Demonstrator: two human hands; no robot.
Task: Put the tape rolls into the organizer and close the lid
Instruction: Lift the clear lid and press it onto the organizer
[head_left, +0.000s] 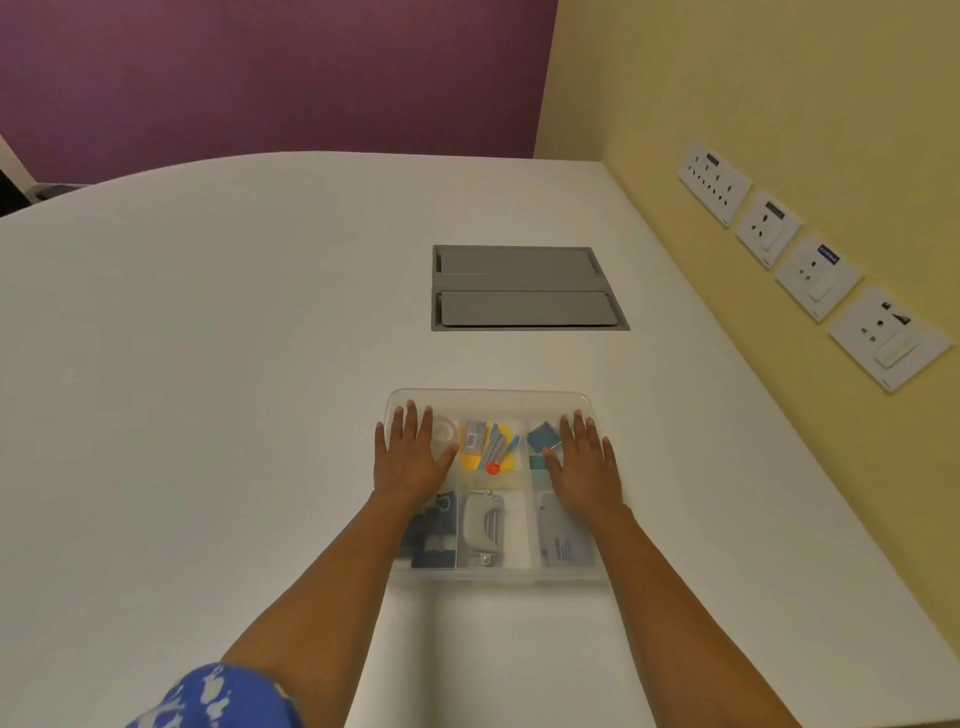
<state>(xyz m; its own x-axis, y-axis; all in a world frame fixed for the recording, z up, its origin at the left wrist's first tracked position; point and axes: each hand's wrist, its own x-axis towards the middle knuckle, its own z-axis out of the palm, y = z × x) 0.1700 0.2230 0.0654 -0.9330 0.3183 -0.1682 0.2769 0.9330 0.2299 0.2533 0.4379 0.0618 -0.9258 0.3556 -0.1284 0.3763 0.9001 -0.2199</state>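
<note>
Both grips are released: the left hand (410, 457) and right hand (584, 465) lie flat, fingers spread, on the clear lid (491, 402) of the organizer (498, 571) on the white counter (208, 364). Beneath the translucent plastic, a tape roll (444, 428) sits in the far-left compartment; a grey hole punch (483, 525) lies in the near middle one.

Two hands, left hand (410, 457) and right hand (584, 465), lie flat on one clear organizer (488, 400) on one white counter (208, 364). One tape roll (444, 428) shows inside. Four socket plates (815, 275) line the right wall; one grey hatch (524, 288) sits far.
</note>
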